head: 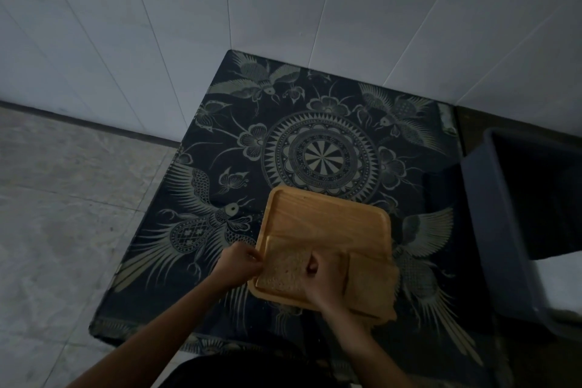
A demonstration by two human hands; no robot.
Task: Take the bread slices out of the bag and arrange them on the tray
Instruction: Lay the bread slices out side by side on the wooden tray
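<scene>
My right hand (324, 283) covers the near right part of the left bread slice (285, 271) and hides the gap between it and the right bread slice (371, 283). Both forearms run off the bottom edge. The bin (491, 214) at right is cut by the frame; its inside is too dark to read. Dim light blurs the tray's (327, 214) grain.

From my remote seat I see two bare forearms, no sleeves, watch, rings or gloves on either, ending in the left hand (241, 262) and the right hand (324, 285), with a dark garment (black, as far as this dim light shows) at the bottom edge.
</scene>
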